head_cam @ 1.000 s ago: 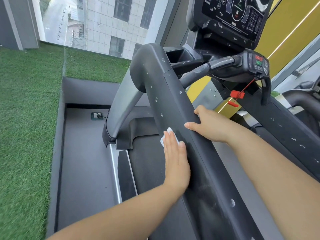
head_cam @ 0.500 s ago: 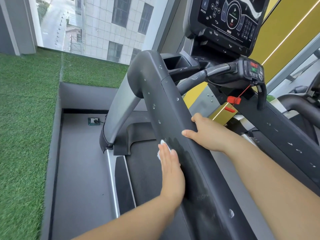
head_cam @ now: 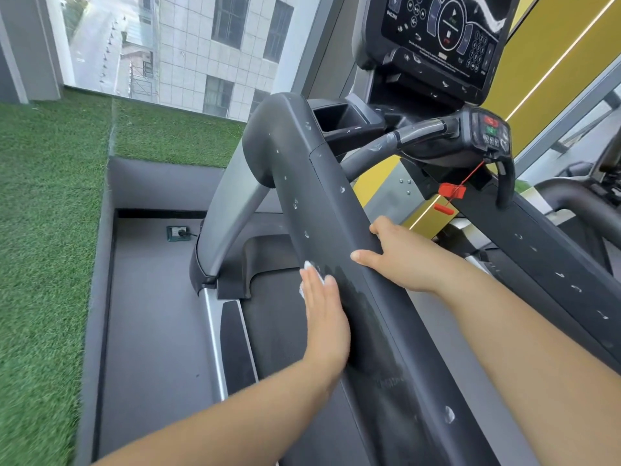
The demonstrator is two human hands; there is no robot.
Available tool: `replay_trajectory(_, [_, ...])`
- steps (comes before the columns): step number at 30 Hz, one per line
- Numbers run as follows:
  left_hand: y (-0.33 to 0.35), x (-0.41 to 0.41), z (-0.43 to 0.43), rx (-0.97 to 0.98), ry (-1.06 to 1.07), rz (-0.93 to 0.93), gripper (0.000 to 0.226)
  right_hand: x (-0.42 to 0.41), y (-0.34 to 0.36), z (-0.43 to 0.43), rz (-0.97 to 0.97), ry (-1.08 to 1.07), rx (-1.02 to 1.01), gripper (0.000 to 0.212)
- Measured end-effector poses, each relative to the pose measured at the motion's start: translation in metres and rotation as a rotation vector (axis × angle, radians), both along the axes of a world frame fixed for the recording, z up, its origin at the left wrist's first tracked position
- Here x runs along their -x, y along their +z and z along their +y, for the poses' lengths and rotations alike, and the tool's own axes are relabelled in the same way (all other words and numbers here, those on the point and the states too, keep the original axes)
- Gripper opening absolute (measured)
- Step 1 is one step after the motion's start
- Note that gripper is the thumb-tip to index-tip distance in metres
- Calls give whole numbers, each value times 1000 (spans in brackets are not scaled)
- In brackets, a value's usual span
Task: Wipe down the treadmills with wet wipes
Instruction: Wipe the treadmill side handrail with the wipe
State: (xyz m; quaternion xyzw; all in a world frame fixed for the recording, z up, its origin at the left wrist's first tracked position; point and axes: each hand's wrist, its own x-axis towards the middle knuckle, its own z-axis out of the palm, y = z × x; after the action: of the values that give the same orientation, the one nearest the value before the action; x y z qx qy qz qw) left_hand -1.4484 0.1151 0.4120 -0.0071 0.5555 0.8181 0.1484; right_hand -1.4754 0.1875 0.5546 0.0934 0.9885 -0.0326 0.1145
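Head view, looking down along a treadmill (head_cam: 232,210).

Left grip (head_cam: 327,317): open and flat, fingers straight and together, pressing a wet wipe (head_cam: 307,266) against the left face of the black handrail (head_cam: 302,156). Wipe almost wholly hidden under palm and fingers; only white edges visible past the fingertips and at the left edge of the hand.

Right grip (head_cam: 401,260): closed on the same handrail, just beyond the left grip and not touching it. Thumb across the top face, other fingers folded over the far edge and mostly out of sight.

Handrail surface: darker, damp-looking streaks (head_cam: 366,317) beside and below the left grip. Scattered pale droplets (head_cam: 342,189) higher up toward the bend, plus one large droplet low in the view.

Rest of the machine:
- dark belt (head_cam: 279,317) below and left of the handrail
- console (head_cam: 437,38) at top, dark panel with printed controls
- centre bar (head_cam: 416,131) below the console, ending in a small pad with red and green buttons
- red safety clip (head_cam: 452,190) hanging on a red cord under that pad
- second handrail (head_cam: 537,250) to the right, also spotted with droplets

Surroundings:
- green artificial turf (head_cam: 40,230) on the left
- grey floor (head_cam: 151,314) between turf and treadmill, with a socket (head_cam: 177,233) set in it
- window (head_cam: 188,45) with a pale tiled building outside
- yellow wall (head_cam: 551,55) behind the console
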Motion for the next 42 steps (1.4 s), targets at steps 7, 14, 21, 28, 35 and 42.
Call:
replay_trajectory(7, [6,-7,-2,53,9,106,53,1,-1,2,4,4,6,59])
replay_trajectory(14, [15,14,0,135,15,155,51,1,-2,3,19,3,24,59])
replay_trajectory(21, [6,-13,2,186,-17,327,51,2,-1,4,17,-9,55,60])
replay_trajectory(28, [11,-17,0,245,-22,394,53,2,0,2,13,5,41,58])
replay_trajectory(35, [16,-10,2,411,-35,467,54,2,-2,3,10,-22,53,53])
replay_trajectory(42, [19,-37,1,451,-39,480,62,2,-2,3,25,-56,97,44])
